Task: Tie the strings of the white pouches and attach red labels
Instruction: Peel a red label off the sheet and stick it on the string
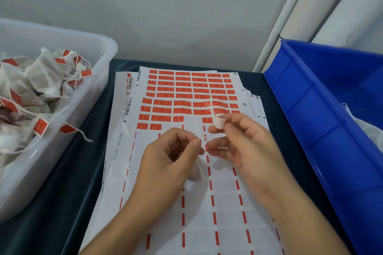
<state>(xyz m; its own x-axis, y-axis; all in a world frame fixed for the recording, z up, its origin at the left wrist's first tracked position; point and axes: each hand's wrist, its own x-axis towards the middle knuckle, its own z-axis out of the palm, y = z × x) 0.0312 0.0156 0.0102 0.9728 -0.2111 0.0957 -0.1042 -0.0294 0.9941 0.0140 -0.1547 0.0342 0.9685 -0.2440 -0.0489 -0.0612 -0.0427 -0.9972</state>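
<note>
A dark table (68, 182) carries, from left to right, a clear bin (62, 130), a stack of label sheets (165, 223) and a blue crate (323, 122). The clear bin holds a heap of white pouches (35, 89), each already bearing a red label on its string. The blue crate, at the right edge, shows more white material in its far corner, too little of it visible to identify. The top sheet lies between the two containers; its upper rows are still full of red labels (182, 97), while the lower rows are bare backing crossed by red dashed lines. Both hands work over the bare part of the sheet. The left hand (165, 163) is curled, with a white pouch (195, 170) tucked under its fingers and the pouch's string (201, 137) pinched between thumb and forefinger. The right hand (244, 143) is partly closed, thumb and forefinger pinching a peeled label (219, 122), white back showing, just above and right of the string end.
</note>
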